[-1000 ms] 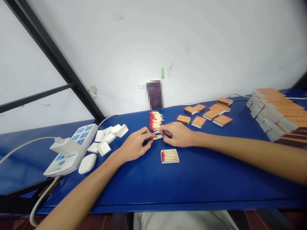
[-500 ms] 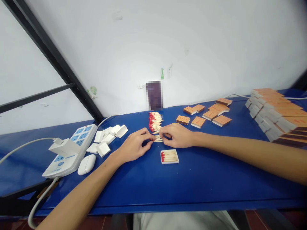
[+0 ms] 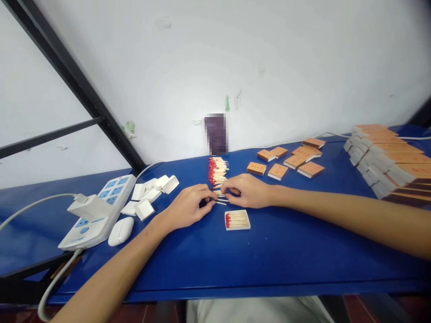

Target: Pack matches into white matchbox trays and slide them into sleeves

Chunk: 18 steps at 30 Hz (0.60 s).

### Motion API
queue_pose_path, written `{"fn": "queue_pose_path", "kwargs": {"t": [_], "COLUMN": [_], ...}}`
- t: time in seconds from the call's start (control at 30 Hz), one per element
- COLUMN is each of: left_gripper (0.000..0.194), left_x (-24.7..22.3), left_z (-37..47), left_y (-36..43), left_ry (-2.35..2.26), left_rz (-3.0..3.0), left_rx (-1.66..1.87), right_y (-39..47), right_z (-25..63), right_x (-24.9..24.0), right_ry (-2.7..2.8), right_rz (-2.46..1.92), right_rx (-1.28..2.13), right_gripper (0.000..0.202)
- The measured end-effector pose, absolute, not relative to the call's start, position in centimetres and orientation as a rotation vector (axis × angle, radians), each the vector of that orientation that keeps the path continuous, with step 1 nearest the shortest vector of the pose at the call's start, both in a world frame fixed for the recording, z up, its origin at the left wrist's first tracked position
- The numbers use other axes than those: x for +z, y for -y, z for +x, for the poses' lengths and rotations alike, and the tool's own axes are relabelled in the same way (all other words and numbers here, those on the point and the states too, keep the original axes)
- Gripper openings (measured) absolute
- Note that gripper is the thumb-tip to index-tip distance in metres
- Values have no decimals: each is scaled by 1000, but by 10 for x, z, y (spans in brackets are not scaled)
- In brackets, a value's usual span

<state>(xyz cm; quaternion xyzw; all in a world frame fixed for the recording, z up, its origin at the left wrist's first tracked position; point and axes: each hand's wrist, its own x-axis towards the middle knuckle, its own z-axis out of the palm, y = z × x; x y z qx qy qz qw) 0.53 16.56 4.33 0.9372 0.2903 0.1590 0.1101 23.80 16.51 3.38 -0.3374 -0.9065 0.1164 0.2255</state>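
Observation:
Red-headed matches (image 3: pixel 219 172) lie in a heap at the back middle of the blue table, heads to the left. At the heap's near end, my left hand (image 3: pixel 190 206) has its thumb and fingers curled in at the head side of a few loose matches (image 3: pixel 220 200). Opposite it, my right hand (image 3: pixel 248 190) pinches in at the plain ends of the same matches; its fingertips are partly hidden. Just nearer to me sits a white matchbox tray (image 3: pixel 249 224) holding a layer of matches, heads to the left.
Empty white trays (image 3: pixel 144 209) are jumbled at left, beside a white earbud case (image 3: pixel 120 231) and a power strip (image 3: pixel 101 211) with cables. Several orange matchboxes (image 3: pixel 278 171) lie at back right; a tall stack of matchboxes (image 3: pixel 393 157) stands far right. A blurred purple object (image 3: pixel 216 134) leans on the wall.
Both hands have shifted very slightly at the near end of the heap. A match now lies a little apart, nearer to me. The tray of matches stays put.

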Motion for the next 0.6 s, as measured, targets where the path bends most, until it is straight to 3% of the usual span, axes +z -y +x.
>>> {"fn": "queue_pose_path", "kwargs": {"t": [0.43, 0.6], "left_gripper": [11, 19], "left_x": [43, 41], "left_z": [10, 9], "left_y": [-160, -163], "left_ry": [-901, -972], "left_rz": [2699, 2724], "left_rx": [495, 584], "right_y": [-166, -167], "right_z": [238, 239], "right_x": [32, 31], "right_ry": [2517, 2509], "right_rz": [-917, -927], "right_rx": [322, 302], "right_gripper": [15, 21]}}
